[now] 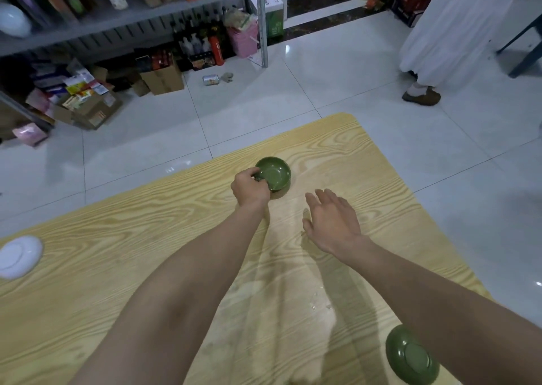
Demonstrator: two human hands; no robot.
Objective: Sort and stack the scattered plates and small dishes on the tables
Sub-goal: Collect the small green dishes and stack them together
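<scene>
Gathering step: left hand [250,186] grips the green bowl [274,176] on the desk [146,238]; right hand [330,222] hovers released; next, carry it toward a matching dish.

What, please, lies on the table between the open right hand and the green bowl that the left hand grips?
Nothing: in the head view only bare wooden table separates the right hand from the green bowl.

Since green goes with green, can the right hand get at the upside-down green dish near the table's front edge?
Probably yes. The right hand is open and holds nothing, and the upside-down green dish lies on the table beside that forearm with nothing between. The hand would have to draw back toward the body.
</scene>
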